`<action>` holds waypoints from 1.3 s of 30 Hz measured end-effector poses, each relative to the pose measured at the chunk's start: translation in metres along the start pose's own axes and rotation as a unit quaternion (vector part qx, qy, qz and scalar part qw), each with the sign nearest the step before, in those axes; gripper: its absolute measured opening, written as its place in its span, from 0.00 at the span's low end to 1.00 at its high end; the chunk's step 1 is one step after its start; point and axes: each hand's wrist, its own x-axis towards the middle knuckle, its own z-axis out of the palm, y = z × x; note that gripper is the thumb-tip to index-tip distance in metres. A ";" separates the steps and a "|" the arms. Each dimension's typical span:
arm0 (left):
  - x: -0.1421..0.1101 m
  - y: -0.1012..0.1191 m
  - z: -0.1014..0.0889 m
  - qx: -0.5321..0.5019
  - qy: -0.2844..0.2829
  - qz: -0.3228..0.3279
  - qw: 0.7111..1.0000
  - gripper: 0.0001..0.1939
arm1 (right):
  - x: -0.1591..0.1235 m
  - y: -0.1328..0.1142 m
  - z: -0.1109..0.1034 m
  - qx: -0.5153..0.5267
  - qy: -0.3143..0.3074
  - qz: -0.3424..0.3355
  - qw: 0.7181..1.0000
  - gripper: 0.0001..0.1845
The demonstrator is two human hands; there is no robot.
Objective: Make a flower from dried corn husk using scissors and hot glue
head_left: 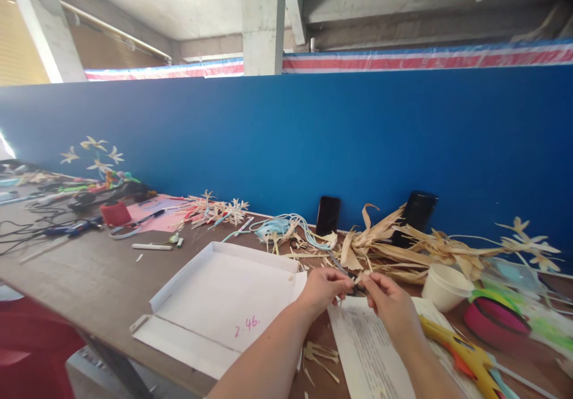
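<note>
My left hand and my right hand are close together above the table. Both are closed in a pinch on a small pale piece of dried husk, partly covered by the fingers. Just behind them lies a heap of dry corn husks, with loose scraps around. A printed sheet lies beneath my right hand. Left of my left hand sits an open white box marked "2.46." in pink. Cut husk strips are scattered below, between my forearms.
On the right are a yellow glue gun, a white paper cup and a pink roll. A phone leans on the blue partition. Husk flowers, a red spool and cables lie left.
</note>
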 end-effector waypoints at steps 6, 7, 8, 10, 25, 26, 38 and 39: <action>0.001 -0.001 0.001 -0.009 0.000 0.002 1.000 0.13 | -0.002 -0.002 -0.001 0.006 -0.007 0.000 1.000 0.20; 0.001 0.000 0.001 -0.008 0.000 0.002 1.000 0.13 | -0.002 -0.002 -0.001 0.006 -0.005 0.001 1.000 0.20; 0.000 0.000 0.001 -0.007 0.001 0.002 1.000 0.12 | -0.002 -0.002 -0.001 0.006 -0.003 0.003 1.000 0.20; 0.000 0.001 0.001 0.000 0.004 0.007 1.000 0.11 | -0.002 -0.001 -0.001 0.004 -0.002 0.004 1.000 0.20; -0.002 0.003 0.002 -0.006 -0.025 -0.010 1.000 0.14 | -0.001 -0.001 0.001 -0.007 -0.005 -0.007 1.000 0.19; -0.002 0.003 0.002 -0.011 -0.026 -0.013 1.000 0.14 | -0.001 -0.001 0.001 -0.007 -0.007 -0.007 1.000 0.20; -0.002 0.004 0.002 -0.034 -0.015 -0.028 0.999 0.17 | -0.002 -0.004 0.001 0.000 -0.015 -0.012 1.000 0.19; -0.002 0.003 0.001 -0.035 -0.018 -0.025 0.999 0.17 | -0.002 -0.004 0.001 0.002 -0.015 -0.011 1.000 0.19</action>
